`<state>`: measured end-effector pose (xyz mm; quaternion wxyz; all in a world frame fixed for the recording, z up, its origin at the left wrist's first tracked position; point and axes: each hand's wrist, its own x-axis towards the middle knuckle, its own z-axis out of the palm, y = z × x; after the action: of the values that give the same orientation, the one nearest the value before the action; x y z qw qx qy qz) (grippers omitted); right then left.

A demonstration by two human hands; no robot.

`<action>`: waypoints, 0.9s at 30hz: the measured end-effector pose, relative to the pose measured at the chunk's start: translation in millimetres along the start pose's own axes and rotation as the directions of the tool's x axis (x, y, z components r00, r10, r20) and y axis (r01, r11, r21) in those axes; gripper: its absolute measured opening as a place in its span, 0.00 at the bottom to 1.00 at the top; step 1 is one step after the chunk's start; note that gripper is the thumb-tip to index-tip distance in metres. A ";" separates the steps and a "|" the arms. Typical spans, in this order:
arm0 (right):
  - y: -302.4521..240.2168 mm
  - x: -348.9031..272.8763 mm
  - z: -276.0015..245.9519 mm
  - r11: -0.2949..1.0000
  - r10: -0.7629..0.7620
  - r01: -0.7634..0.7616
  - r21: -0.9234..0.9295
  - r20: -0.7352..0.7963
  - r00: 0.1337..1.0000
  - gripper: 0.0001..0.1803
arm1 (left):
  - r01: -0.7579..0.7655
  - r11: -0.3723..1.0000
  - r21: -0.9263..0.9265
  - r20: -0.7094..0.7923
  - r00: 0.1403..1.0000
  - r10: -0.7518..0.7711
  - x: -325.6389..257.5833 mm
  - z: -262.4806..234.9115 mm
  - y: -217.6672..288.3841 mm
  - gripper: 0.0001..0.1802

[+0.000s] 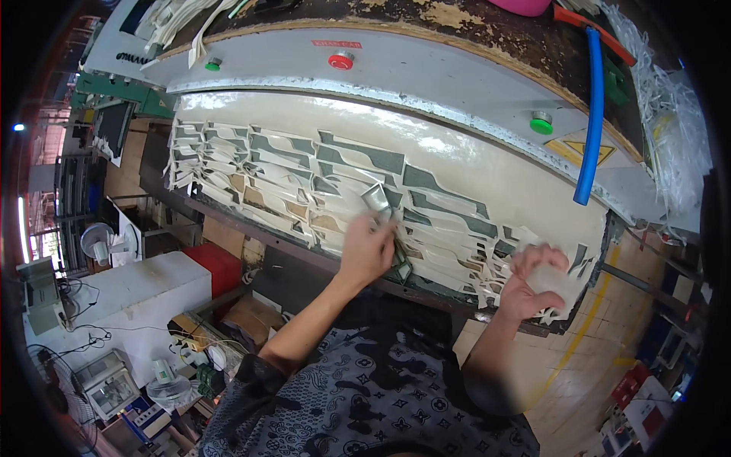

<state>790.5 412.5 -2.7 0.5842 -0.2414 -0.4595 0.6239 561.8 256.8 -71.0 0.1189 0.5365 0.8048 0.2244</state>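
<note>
Blurred cutouts [554,280] hiding right-hand fingers [542,257]

Below you lies tan tiled floor [586,358] with a yellow line; a cluttered white bench [145,289] stands left.

Motion blur and the lens rim hide much at the cutting counter.

The left hand [367,247] is smeared by movement, so its grip on the small grey piece [375,196] cannot be judged, and it covers the cut-outs beneath it. The right hand [535,280] is blurred too, around a pale stack of pieces [558,282] whose count is unreadable. The pink tub [521,6] is cut off by the top edge. The label above the red button [340,60] is too small to make out. The clutter on the white side cabinet [145,286] dissolves toward the dark rim.
</note>
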 end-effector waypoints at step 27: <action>124.5 -118.3 289.5 0.807 0.586 -0.585 -0.087 0.246 0.772 0.33 | -0.185 0.739 -0.647 -0.190 0.979 0.079 -99.5 -215.7 -184.5 0.27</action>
<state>508.5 228.7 -3.6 0.2947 -0.2895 -0.4363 0.7994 358.5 55.5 21.8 0.2240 0.4969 0.6395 0.5422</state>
